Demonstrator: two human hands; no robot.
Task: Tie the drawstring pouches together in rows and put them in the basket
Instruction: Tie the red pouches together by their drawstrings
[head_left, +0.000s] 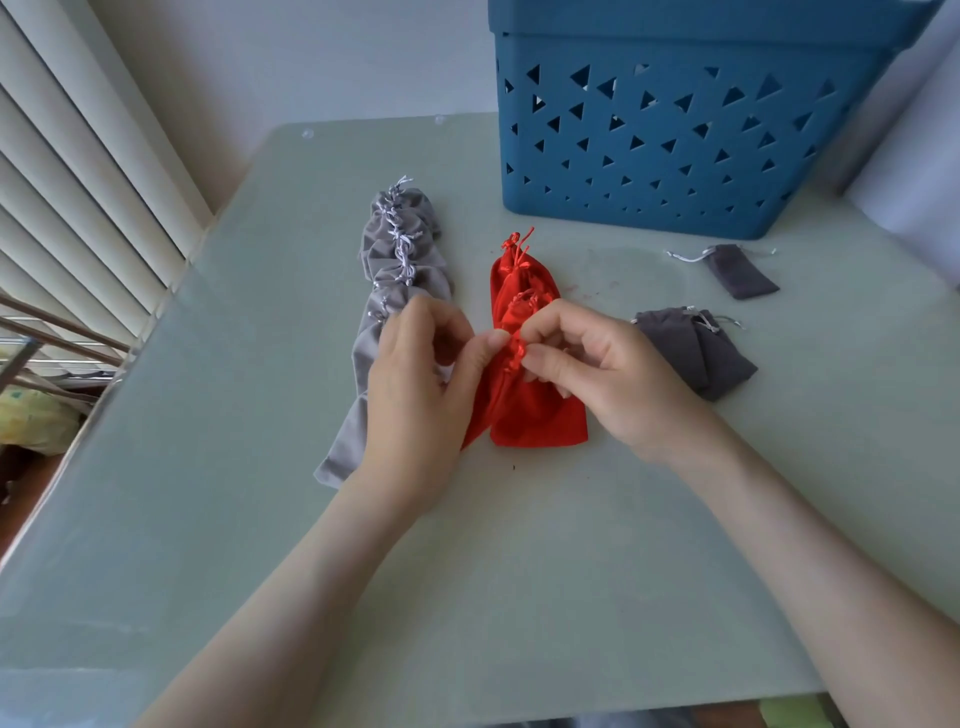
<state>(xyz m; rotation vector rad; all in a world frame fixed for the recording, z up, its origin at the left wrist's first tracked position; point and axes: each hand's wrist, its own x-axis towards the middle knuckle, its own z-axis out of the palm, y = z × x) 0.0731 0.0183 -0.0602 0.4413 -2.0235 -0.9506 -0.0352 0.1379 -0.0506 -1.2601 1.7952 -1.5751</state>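
Pinching the red drawstring (515, 355) from both sides, the left hand (421, 384) and right hand (613, 379) meet low over the pale table (467, 597). Their fingers are curled and the thumbs nearly touch at the gathered neck of a pouch. That pouch is the nearest of the red pouches (535, 421). Its body lies flat between the two wrists, and the rest of the red row runs on past the fingertips. About three necks show, but the exact count cannot be told.

Just left of the left hand, and partly under it, one long row of light grey pouches (395, 254) lies tied together. It stretches from beside the wrist to well beyond the fingers, and its pouches are too bunched to count. Just right of the right hand sits a small dark grey pile (691, 353), seemingly two pouches overlapped. A single dark grey pouch (740, 273) lies farther out, apart from the pile. Farthest off, beyond the right hand, stands one blue basket (675, 150) pierced with triangular holes.
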